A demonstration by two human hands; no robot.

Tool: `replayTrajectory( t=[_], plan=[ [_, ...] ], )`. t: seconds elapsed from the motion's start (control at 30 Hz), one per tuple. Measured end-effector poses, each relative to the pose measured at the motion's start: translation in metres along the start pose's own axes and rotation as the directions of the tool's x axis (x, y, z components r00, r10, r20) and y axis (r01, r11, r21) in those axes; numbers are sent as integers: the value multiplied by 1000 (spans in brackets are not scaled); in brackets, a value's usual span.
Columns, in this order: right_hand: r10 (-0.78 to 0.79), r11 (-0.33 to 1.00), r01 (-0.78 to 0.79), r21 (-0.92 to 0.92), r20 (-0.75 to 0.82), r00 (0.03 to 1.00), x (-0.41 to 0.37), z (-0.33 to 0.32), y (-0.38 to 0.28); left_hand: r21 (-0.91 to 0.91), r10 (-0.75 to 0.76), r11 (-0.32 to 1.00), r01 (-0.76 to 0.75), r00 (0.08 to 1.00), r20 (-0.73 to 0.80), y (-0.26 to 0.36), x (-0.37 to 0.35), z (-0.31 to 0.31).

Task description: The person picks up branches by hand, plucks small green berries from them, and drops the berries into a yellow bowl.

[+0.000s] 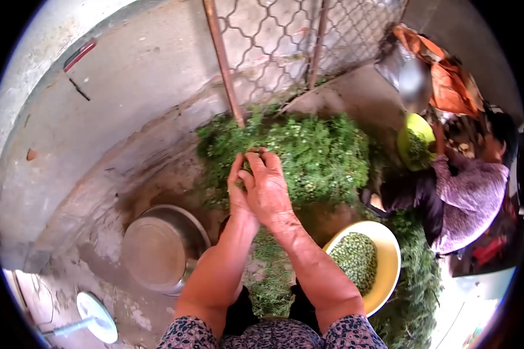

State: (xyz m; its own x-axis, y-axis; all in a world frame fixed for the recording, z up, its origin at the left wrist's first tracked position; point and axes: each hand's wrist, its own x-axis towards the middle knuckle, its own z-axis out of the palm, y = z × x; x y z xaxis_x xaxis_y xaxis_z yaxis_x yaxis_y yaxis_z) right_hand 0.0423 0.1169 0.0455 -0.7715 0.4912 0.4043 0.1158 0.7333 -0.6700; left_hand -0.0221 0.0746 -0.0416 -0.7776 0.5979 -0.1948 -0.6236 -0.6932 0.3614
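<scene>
My left hand (237, 186) and my right hand (267, 185) meet in front of me, fingers curled in together. A bit of green shows between them, but most of what they hold is hidden. Just beyond my fingers lies a large heap of leafy green plants (326, 152) with small pale pods among the feathery leaves. A yellow bowl (391, 256) stands to the right of my right forearm. Small round green pods (355, 262) fill much of it.
An upturned metal pot (154, 253) rests at the left. Wire mesh (268, 46) stands behind the heap. At the right another person (468, 198) sits beside a yellow-green bowl (412, 125) of greens. More stripped-looking plants (410, 285) lie at the lower right.
</scene>
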Motion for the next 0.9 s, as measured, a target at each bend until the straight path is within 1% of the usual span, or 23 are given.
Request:
replayTrajectory(
  t=[0.03,0.07,0.13,0.17,0.2,0.23,0.27,0.3,0.37,0.4,0.43,0.5,0.53,0.6,0.63,0.7,0.73,0.8,0.83,0.9],
  plan=[
    [-3,1000,3,0,9,1000,0,0,-1,-8,17,1000,-16,999,39,2,-5,12],
    [-56,996,58,-63,24,998,-2,2,1,-19,29,999,-27,997,78,3,-11,24],
    [-78,994,81,-70,33,996,-3,5,-2,-44,43,998,-37,987,158,6,-17,37],
    [-99,990,101,-96,26,995,-3,4,-2,-39,38,999,-32,988,150,8,-16,37],
    [-42,999,45,-28,92,995,-4,6,-3,-79,40,996,-28,987,153,9,-15,38],
    [-48,998,51,-37,97,994,-4,2,-8,-122,42,992,-22,986,158,9,-13,39],
    [-52,997,55,-44,67,996,-6,2,-8,-165,48,986,-20,985,166,9,-11,42],
    [-61,997,63,-46,41,997,-7,4,-8,-164,46,986,-19,985,164,10,-10,44],
    [-75,997,75,2,24,997,-6,7,-8,-225,-53,971,83,989,136,17,-8,44],
    [-84,996,84,36,-2,996,-5,6,-6,-223,-55,971,84,990,133,17,-6,44],
    [-78,996,77,34,2,997,-6,6,-3,-250,-75,962,106,989,129,16,-4,43],
    [-70,989,67,135,13,997,-8,10,2,-300,-108,944,138,988,114,17,-3,39],
    [-67,988,64,144,20,998,-8,11,1,-312,-114,939,145,987,116,17,-3,39],
    [-158,986,162,45,-80,984,-8,11,0,-326,-128,931,167,982,137,17,-2,37],
    [-159,986,163,47,-79,984,-7,12,0,-325,-139,928,184,978,158,16,-2,38],
    [-69,987,70,146,-12,998,-9,11,0,-331,-158,917,222,965,208,11,-1,37],
    [-69,987,69,147,-9,998,-9,12,-2,-329,-170,912,245,956,240,10,-1,36],
    [-32,993,49,108,-150,988,-8,13,-8,-324,-179,905,275,938,297,8,1,36],
    [-32,993,49,110,-148,988,-8,15,-8,-325,-177,905,273,939,295,6,-1,37],
    [-17,968,65,244,-193,981,-8,20,-7,-371,-202,902,221,975,90,5,-7,43]
  ],
)
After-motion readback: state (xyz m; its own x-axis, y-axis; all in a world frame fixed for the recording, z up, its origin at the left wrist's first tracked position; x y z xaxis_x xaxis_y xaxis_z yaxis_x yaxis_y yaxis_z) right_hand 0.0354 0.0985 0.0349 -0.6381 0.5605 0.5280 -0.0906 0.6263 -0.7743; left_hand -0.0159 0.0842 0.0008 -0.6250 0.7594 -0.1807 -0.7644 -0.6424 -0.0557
